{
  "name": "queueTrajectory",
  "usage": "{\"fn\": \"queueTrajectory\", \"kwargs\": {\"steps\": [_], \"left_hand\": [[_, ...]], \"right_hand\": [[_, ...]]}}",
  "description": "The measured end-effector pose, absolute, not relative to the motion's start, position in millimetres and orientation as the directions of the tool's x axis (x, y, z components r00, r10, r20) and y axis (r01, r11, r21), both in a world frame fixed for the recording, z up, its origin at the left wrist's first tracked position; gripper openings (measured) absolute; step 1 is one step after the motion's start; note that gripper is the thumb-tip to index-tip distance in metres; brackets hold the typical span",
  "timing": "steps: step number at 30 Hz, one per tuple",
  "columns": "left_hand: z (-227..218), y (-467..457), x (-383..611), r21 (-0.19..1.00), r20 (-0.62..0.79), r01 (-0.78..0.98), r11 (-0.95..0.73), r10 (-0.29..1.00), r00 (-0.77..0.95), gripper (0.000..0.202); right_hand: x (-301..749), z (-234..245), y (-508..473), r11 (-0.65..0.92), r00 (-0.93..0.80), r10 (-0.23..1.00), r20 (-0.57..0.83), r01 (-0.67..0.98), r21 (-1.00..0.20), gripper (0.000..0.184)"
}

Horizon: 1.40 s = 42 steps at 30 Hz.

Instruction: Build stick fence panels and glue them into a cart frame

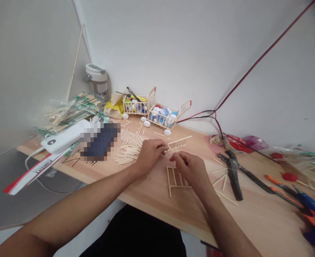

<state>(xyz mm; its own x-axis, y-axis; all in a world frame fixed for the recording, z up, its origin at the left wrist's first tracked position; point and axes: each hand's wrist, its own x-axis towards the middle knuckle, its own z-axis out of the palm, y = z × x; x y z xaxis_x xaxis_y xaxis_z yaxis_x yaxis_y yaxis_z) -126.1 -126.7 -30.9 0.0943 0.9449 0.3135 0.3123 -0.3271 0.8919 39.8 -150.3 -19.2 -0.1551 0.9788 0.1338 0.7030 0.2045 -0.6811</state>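
My right hand (191, 166) pinches a short thin wooden stick (170, 147) that slants up toward my left hand (152, 152). The left fingers are closed just beside the stick's upper end; what lies between them is hidden. Below and partly behind my right hand, a ladder-like wooden stick frame (169, 180) lies flat on the table. A second slatted stick panel (179, 142) is just beyond my hands. Left of my left hand is a loose pile of short cut sticks (129, 151).
Two small stick carts (161, 117) filled with bottle caps stand at the wall. Black-handled cutters (234, 175) and a blue glue gun (313, 214) lie right. A white power strip (66, 135), a pixelated dark object (101, 141), bagged sticks (71, 110) and a lidded container (98, 80) occupy the left.
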Motion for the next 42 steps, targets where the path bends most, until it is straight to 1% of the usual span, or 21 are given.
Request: {"fn": "queueTrajectory", "kwargs": {"steps": [4, 8, 10, 16, 20, 23, 28, 34, 42], "left_hand": [[-29.0, -127.9, -125.0, 0.901, 0.291, 0.308, -0.305, 0.952, 0.090, 0.016], [-27.8, -127.7, -124.6, 0.907, 0.275, 0.309, -0.287, 0.958, 0.081, 0.015], [-27.3, -127.4, -125.0, 0.909, 0.269, 0.309, -0.280, 0.960, 0.078, 0.014], [-25.5, -127.2, -126.5, 0.904, 0.269, 0.323, -0.280, 0.960, 0.080, 0.015], [-26.8, -126.5, -127.3, 0.894, 0.275, 0.340, -0.290, 0.957, 0.093, 0.014], [-28.8, -125.8, -127.9, 0.889, 0.273, 0.355, -0.289, 0.957, 0.095, 0.014], [-30.6, -125.0, -128.3, 0.891, 0.270, 0.349, -0.291, 0.957, 0.110, 0.014], [-29.5, -124.8, -127.5, 0.885, 0.270, 0.368, -0.285, 0.958, 0.093, 0.014], [-30.2, -124.8, -127.4, 0.884, 0.284, 0.353, -0.305, 0.952, 0.113, 0.016]], "right_hand": [[39.4, -18.8, -149.5, 0.191, -0.151, 0.981, 0.119, 0.692, -0.696, 0.042], [40.5, -18.2, -149.4, 0.212, -0.171, 0.977, 0.129, 0.685, -0.697, 0.048], [41.2, -17.6, -149.8, 0.198, -0.167, 0.979, 0.116, 0.665, -0.720, 0.051], [41.6, -15.2, -151.2, 0.070, -0.172, 0.985, -0.025, 0.520, -0.852, 0.067], [42.7, -14.4, -150.6, -0.011, -0.179, 0.979, -0.100, 0.442, -0.897, 0.072], [45.0, -15.1, -148.8, -0.010, -0.187, 0.977, -0.103, 0.443, -0.896, 0.069], [46.9, -18.0, -146.7, 0.086, -0.191, 0.981, -0.028, 0.560, -0.824, 0.055], [44.4, -19.3, -148.8, 0.129, -0.187, 0.982, 0.016, 0.614, -0.779, 0.041], [42.5, -17.8, -150.1, 0.188, -0.194, 0.978, 0.076, 0.660, -0.727, 0.040]]}}
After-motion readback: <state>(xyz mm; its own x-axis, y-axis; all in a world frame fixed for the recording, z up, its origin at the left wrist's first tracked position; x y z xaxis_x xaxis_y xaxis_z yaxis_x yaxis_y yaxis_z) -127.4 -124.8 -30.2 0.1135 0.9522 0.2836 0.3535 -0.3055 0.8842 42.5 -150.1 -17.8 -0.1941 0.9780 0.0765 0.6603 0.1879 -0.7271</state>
